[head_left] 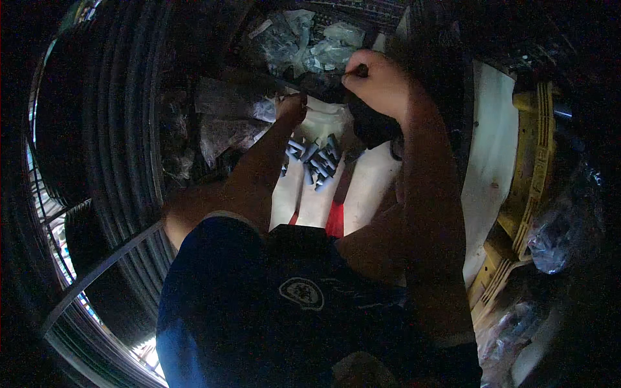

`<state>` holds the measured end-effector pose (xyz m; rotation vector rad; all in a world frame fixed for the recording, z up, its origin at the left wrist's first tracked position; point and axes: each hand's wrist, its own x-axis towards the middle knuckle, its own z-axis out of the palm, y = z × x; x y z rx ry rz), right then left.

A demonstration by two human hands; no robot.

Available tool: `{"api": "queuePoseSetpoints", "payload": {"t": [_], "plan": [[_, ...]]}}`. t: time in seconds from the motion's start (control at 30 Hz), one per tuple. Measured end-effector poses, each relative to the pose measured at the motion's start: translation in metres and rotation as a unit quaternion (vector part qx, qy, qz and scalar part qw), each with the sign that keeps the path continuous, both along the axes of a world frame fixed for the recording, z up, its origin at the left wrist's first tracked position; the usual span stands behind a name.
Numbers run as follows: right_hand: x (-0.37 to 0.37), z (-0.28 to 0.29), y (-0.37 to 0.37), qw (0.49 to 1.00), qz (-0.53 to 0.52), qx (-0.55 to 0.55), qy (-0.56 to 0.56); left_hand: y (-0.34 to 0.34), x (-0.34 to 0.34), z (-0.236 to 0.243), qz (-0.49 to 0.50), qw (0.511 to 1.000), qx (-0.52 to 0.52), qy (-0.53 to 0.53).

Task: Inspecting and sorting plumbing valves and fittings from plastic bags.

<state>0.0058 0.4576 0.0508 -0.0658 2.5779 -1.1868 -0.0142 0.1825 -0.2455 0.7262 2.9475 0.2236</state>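
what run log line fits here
left hand: near grey tubes, grip unclear; right hand: curled, grip unclear; grey tubes: loosely piled; plastic bags: beyond

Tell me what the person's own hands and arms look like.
The left hand and right hand are ungloved, and the forearms look bare; no watch or bracelet shows in the dim light. What looks like a dark short sleeve covers the right upper arm. Dark blue clothing with a round, pale emblem shows between the arms.
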Motion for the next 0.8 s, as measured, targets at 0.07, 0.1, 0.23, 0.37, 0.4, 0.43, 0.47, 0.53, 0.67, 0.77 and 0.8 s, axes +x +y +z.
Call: {"api": "queuePoseSetpoints", "payload": {"t": [0.07, 0.1, 0.23, 0.37, 0.4, 0.43, 0.47, 0.53, 0.67, 0.77, 0.8], "plan": [[-0.001, 0.002, -0.001, 1.0, 0.003, -0.006, 0.019, 0.003, -0.001, 0.004, 0.023, 0.999, -0.038, 0.0], [-0.001, 0.004, -0.001, 1.0, 0.012, 0.001, 0.014, 0.006, -0.004, 0.008, 0.051, 0.995, -0.064, -0.06], [0.0, 0.008, -0.004, 0.999, 0.022, -0.025, 0.0, 0.017, -0.008, 0.026, 0.124, 0.972, -0.142, -0.138], [0.002, 0.005, -0.004, 1.0, 0.013, -0.018, -0.01, 0.021, -0.007, 0.037, 0.136, 0.974, -0.124, -0.134], [0.002, 0.004, -0.004, 1.0, 0.008, -0.024, -0.005, 0.022, -0.005, 0.039, 0.132, 0.981, -0.094, -0.109], [0.002, 0.003, -0.003, 0.999, 0.006, -0.032, -0.008, 0.022, -0.005, 0.04, 0.127, 0.986, -0.063, -0.084], [0.002, 0.002, -0.001, 1.0, 0.005, -0.03, 0.002, 0.023, -0.004, 0.042, 0.13, 0.986, -0.062, -0.084], [0.001, 0.002, 0.003, 0.997, -0.007, -0.079, 0.003, 0.026, -0.005, 0.047, 0.127, 0.981, -0.08, -0.121], [-0.001, 0.008, 0.008, 0.999, -0.035, -0.03, -0.001, 0.029, -0.012, 0.06, 0.143, 0.975, -0.095, -0.142], [0.0, 0.012, 0.009, 0.999, -0.027, -0.035, 0.009, 0.029, -0.02, 0.066, 0.124, 0.96, -0.141, -0.206], [-0.001, 0.012, 0.009, 0.999, -0.023, -0.037, 0.013, 0.029, -0.023, 0.067, 0.136, 0.951, -0.15, -0.231]]}}
